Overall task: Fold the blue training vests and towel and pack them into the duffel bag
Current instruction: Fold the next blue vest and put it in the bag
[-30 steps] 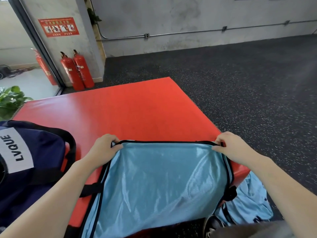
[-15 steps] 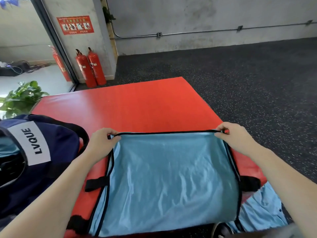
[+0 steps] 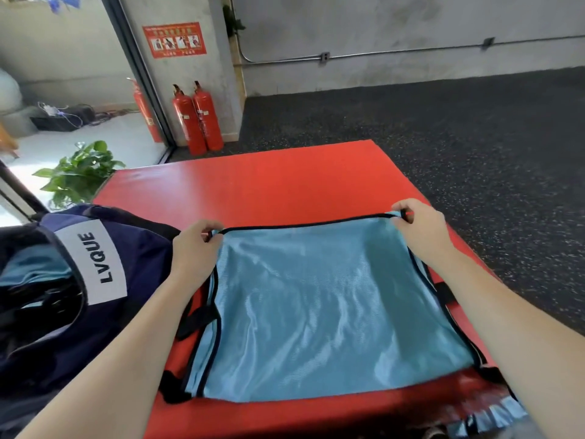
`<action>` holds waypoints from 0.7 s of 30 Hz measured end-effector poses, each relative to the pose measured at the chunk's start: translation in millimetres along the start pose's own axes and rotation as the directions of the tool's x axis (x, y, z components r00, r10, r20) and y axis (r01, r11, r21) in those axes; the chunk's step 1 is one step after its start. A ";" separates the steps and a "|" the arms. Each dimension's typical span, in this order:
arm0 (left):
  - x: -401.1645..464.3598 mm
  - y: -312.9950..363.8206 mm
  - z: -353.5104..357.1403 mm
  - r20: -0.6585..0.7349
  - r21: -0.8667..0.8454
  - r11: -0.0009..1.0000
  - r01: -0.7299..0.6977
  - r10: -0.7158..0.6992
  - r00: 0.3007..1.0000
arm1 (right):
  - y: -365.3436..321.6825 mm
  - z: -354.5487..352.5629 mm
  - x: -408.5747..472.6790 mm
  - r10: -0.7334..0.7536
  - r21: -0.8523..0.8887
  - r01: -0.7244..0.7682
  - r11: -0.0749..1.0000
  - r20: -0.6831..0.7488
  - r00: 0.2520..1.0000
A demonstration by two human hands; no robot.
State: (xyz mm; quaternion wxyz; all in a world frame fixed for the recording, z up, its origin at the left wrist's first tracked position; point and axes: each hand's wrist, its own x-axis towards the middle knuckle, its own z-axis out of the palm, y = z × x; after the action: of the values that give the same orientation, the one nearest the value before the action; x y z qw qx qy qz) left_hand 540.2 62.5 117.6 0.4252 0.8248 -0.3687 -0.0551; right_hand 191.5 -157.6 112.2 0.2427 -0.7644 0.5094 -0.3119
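A light blue mesh training vest (image 3: 326,312) with black trim lies spread flat on the red mat (image 3: 269,185). My left hand (image 3: 194,245) pinches its far left corner. My right hand (image 3: 418,226) pinches its far right corner. The navy duffel bag (image 3: 63,296) with a white LVQUE label stands open at the left on the mat, with light blue cloth showing inside. More light blue fabric (image 3: 487,419) hangs off the mat's near right edge.
Two red fire extinguishers (image 3: 198,118) stand against the pillar beyond the mat, with a third behind the glass. A potted plant (image 3: 79,172) sits at the far left. Dark speckled floor (image 3: 443,137) surrounds the mat on the right and behind.
Both hands have pulled the vest further onto the mat, away from me, and it now lies flatter. The view has shifted, showing more of the bag.
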 end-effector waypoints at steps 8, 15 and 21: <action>-30.0 12.2 13.3 0.188 0.219 0.948 -0.232 0.193 0.963 | -6.4 0.5 -33.3 -0.056 -0.190 0.086 0.978 0.156 0.986; -146.8 42.6 52.0 0.485 0.063 0.950 -0.306 0.239 0.841 | -33.2 28.1 -139.1 -0.168 -0.229 0.277 0.933 0.403 0.900; -192.6 12.7 40.5 0.485 0.363 0.815 -0.452 0.249 0.838 | -3.7 23.8 -171.9 -0.158 -0.419 0.315 0.852 0.368 0.916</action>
State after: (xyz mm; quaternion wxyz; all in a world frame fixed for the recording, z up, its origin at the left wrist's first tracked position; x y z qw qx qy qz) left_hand 377.7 157.3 58.6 0.1300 0.7860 -0.6016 -0.0587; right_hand 161.8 4.9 58.9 0.0889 -0.8978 0.4242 -0.0788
